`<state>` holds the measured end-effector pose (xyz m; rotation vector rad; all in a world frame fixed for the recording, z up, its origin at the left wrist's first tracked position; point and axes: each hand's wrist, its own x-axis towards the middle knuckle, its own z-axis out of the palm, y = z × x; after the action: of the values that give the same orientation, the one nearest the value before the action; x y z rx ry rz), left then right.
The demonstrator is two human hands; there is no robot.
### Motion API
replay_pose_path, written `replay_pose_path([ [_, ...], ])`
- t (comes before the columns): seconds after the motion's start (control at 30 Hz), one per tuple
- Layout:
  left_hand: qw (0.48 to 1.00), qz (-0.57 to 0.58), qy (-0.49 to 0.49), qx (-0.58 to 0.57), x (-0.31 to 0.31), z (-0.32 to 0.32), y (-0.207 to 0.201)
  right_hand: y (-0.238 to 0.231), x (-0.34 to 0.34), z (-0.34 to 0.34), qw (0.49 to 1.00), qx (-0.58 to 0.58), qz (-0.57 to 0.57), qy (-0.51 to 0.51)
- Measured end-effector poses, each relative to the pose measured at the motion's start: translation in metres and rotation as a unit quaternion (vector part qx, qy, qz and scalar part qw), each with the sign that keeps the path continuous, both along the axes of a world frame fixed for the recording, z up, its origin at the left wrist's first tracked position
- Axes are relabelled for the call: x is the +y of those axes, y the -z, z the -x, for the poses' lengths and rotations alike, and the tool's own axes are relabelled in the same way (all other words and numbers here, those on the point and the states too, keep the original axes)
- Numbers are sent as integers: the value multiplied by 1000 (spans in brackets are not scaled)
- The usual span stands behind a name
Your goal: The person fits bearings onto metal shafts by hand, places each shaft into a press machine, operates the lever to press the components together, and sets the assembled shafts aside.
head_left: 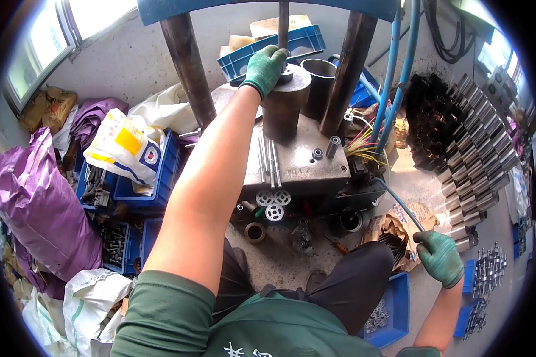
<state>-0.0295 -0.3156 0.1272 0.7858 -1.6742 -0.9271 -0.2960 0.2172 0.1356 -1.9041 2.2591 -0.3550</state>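
Observation:
My left hand point(265, 66), in a green glove, reaches forward onto the top of a dark steel cylinder point(284, 107) standing on the grey press plate point(304, 157). Its fingers curl round a small part beside the vertical press rod point(283, 24). My right hand point(439, 257), also green-gloved, hangs low at the right and is closed round the end of a thin blue hose or lever point(399, 203). A second hollow steel sleeve point(319, 83) stands behind the cylinder. Several thin rods point(269, 160) lie flat on the plate.
Two thick press columns point(187, 65) flank the plate. White perforated discs point(273, 205) lie below it. Blue crates point(143, 190) and purple sacks point(39, 208) fill the left. Stacked metal rotors point(473, 149) line the right, blue hoses point(399, 65) hang above, and a blue bin point(393, 309) sits by my leg.

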Motion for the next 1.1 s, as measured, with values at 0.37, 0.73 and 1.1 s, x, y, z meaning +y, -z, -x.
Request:
replay_pose_path([
  [0.37, 999, 0, 14, 36, 4, 1, -1, -3, 1, -2, 986, 64, -138, -70],
  [0.73, 1000, 12, 6, 24, 0, 1, 1, 5, 2, 3, 989, 49, -125, -56],
  [1.1, 999, 26, 11, 33, 7, 5, 1, -29, -64, 33, 940, 109, 322, 36],
])
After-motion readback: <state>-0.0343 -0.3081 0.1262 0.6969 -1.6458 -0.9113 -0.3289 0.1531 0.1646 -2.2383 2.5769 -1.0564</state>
